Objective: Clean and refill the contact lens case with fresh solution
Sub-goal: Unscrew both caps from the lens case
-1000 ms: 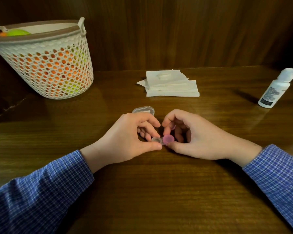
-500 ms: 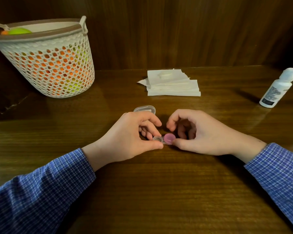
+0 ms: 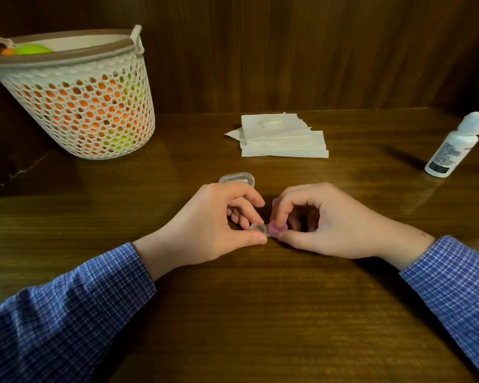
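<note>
Left hand (image 3: 213, 225) pinches the clear end of the lens case (image 3: 263, 230) between thumb and curled fingers (image 3: 246, 221); right hand (image 3: 335, 225) grips the pink cap (image 3: 276, 226) on the case's other end, forefinger on top, thumb below; both hands rest low on the table (image 3: 260, 313), the case held between the two sets of fingers, at or just above the wood. A clear lid (image 3: 237, 178) lies just beyond the left fingers; tissues (image 3: 284, 139) are stacked farther beyond; a white bottle (image 3: 454, 146), cap closed, stands well off beyond the right fingers; a mesh basket (image 3: 78, 106) stands far beyond the left, holding orange and green items.
</note>
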A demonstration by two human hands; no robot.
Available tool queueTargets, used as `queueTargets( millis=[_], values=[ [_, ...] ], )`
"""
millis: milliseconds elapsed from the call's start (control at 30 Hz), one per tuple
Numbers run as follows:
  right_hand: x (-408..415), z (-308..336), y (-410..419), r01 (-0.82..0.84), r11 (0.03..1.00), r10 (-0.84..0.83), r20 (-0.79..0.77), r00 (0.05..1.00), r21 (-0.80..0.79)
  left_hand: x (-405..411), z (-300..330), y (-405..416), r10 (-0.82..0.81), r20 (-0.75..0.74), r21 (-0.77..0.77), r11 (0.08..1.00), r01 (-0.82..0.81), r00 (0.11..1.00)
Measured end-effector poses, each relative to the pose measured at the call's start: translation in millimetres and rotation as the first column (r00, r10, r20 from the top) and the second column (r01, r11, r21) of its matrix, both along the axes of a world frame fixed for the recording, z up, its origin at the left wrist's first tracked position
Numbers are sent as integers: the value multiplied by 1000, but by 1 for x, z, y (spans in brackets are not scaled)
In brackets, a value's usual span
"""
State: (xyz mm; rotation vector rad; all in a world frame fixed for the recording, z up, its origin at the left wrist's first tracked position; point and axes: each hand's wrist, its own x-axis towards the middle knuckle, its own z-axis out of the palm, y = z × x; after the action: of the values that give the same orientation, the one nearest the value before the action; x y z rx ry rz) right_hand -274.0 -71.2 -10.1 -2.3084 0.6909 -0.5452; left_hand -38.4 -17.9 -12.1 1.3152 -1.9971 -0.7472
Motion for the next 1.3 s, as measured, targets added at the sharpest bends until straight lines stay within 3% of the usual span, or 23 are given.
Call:
queueTargets(
  millis=[167, 367, 533, 700, 833, 1300],
  values=[
    [-5, 1, -3, 30, 998, -30, 3, 1000, 56, 0, 0, 0, 5, 1, -3, 1000, -5, 1000],
    [-9, 3, -10, 75, 974, -124, 223, 967, 216, 0, 0, 1, 2, -2, -1, 1000, -2, 1000],
    [-10, 2, -19, 225, 942, -293, 283, 913, 249, 0, -1, 1, 6, -2, 2, 1000, -6, 1000],
    [-12, -1, -24, 404, 915, -404, 69, 912, 21, -1, -1, 2, 11, -5, 1, 1000, -11, 1000],
    [-15, -1, -28, 396, 918, -394, -61, 917, 11, -1, -1, 2, 13, -2, 6, 1000, -13, 1000],
    [-13, -2, -30, 341, 940, -340, -38, 940, 16, -1, -3, 1, 12, -2, -4, 1000, -12, 1000]
  ],
)
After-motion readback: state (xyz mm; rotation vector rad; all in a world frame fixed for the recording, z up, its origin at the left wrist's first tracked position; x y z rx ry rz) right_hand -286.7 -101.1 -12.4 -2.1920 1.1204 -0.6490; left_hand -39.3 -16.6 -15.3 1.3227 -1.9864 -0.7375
